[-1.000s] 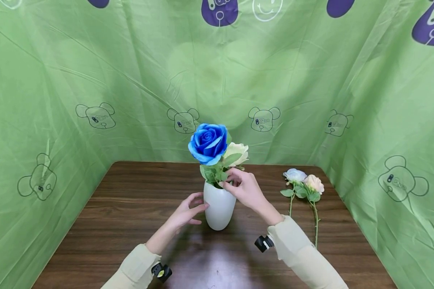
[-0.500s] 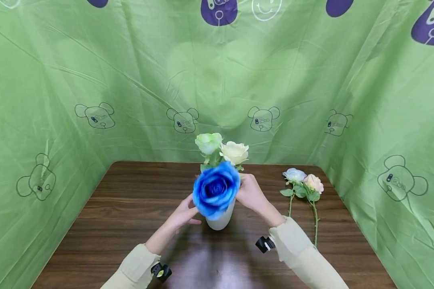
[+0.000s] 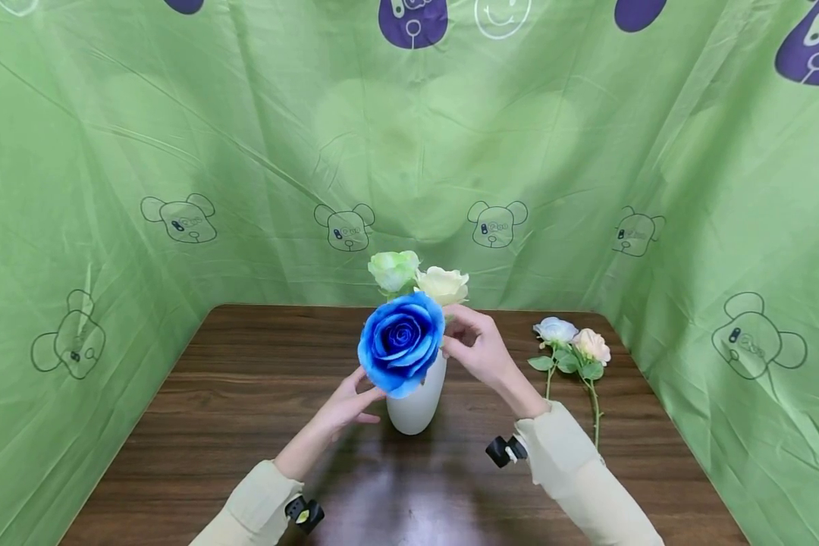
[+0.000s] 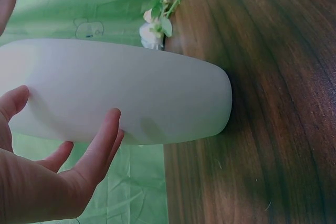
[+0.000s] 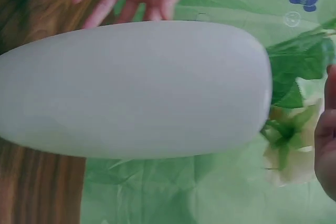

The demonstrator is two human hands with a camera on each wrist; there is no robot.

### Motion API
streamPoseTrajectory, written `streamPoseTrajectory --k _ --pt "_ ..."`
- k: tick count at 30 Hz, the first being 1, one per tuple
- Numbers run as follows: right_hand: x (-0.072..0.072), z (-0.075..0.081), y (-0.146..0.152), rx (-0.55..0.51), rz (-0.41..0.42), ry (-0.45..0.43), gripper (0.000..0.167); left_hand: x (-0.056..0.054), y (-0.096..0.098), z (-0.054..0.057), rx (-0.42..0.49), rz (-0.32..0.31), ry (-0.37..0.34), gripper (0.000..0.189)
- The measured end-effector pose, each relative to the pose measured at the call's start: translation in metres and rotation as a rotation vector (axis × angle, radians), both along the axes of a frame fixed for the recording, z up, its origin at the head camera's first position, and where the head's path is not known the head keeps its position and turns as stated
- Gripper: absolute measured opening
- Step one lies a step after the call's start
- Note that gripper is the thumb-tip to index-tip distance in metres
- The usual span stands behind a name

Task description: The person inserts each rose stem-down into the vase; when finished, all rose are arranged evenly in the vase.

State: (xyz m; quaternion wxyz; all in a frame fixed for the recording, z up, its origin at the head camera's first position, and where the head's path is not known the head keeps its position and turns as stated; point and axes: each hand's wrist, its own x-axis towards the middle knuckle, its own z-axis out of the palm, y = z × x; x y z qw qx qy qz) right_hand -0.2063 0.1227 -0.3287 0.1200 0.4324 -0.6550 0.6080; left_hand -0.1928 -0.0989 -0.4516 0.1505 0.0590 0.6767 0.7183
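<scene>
A large blue rose (image 3: 401, 341) leans forward over the mouth of the tall white vase (image 3: 412, 409), hiding its rim in the head view. Behind it rise a pale green rose (image 3: 393, 270) and a cream rose (image 3: 442, 284). My left hand (image 3: 343, 402) is beside the vase, fingers spread, with fingertips at its wall (image 4: 126, 87) in the left wrist view. At the blue rose's right edge is my right hand (image 3: 479, 345), thumb and forefinger somewhat apart. The bloom overlaps these fingertips, and I cannot tell whether they pinch anything.
On the dark wooden table (image 3: 246, 364), a pale blue rose (image 3: 556, 331) and a peach rose (image 3: 592, 346) lie at the right, stems toward the front. Green curtain (image 3: 280, 152) surrounds the table at the back and both sides.
The blue rose has tipped forward and down from upright, then risen slightly, uncovering the green rose behind. My right hand has moved slightly right and up lately; the left stays at the vase.
</scene>
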Motion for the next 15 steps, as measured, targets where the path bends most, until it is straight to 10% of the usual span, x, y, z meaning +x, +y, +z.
streamPoseTrajectory --k 4,10,15 --pt "-0.011 0.006 0.002 -0.026 0.12 -0.098 0.039 0.0 0.0 0.001 -0.003 0.005 -0.004 0.06" --pt "-0.019 0.018 -0.002 0.032 0.07 -0.254 0.017 0.001 0.0 0.002 -0.002 0.013 -0.002 0.06" --pt "-0.023 0.021 -0.006 0.092 0.138 -0.247 0.024 0.001 0.0 0.0 0.0 -0.003 0.001 0.057"
